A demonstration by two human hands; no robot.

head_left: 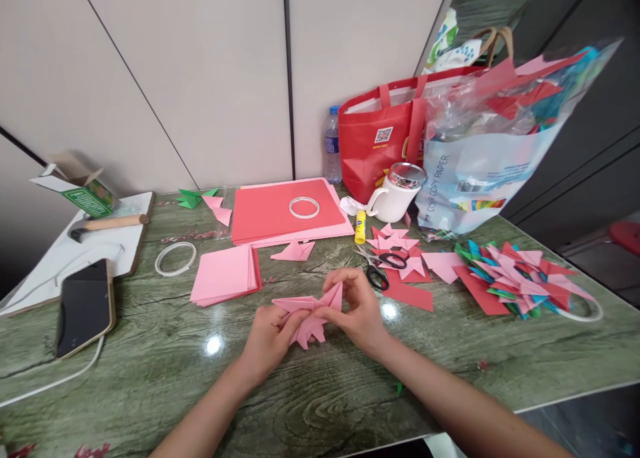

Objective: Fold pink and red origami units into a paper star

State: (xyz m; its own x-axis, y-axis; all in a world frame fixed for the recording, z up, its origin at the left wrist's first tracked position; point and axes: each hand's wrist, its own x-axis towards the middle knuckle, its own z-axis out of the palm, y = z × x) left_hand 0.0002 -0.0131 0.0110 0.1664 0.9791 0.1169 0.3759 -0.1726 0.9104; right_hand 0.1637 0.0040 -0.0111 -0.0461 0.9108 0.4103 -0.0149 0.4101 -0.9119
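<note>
Both hands pinch one folded pink paper piece (pixel 311 325) above the front middle of the table. It has several pointed tips, some sticking up and some hanging down. My left hand (pixel 267 338) grips its left side, thumb on top. My right hand (pixel 360 311) holds its right side near an upright pointed flap, fingers curled behind. Just beyond lies another folded pink paper piece (pixel 295 251). To the left sits a stack of pink paper squares (pixel 223 275). Black-handled scissors (pixel 383 265) rest right of my right hand, touching folded pink and red pieces (pixel 400 238).
Red paper sheets (pixel 270 211) carry a tape roll (pixel 304 208). A glue stick (pixel 360 227), white mug (pixel 393 201), red bag (pixel 370 151) and plastic paper bag (pixel 465 178) stand behind. Coloured folded pieces (pixel 525 278) pile up right. A phone (pixel 85 308) and hammer (pixel 107 224) lie left.
</note>
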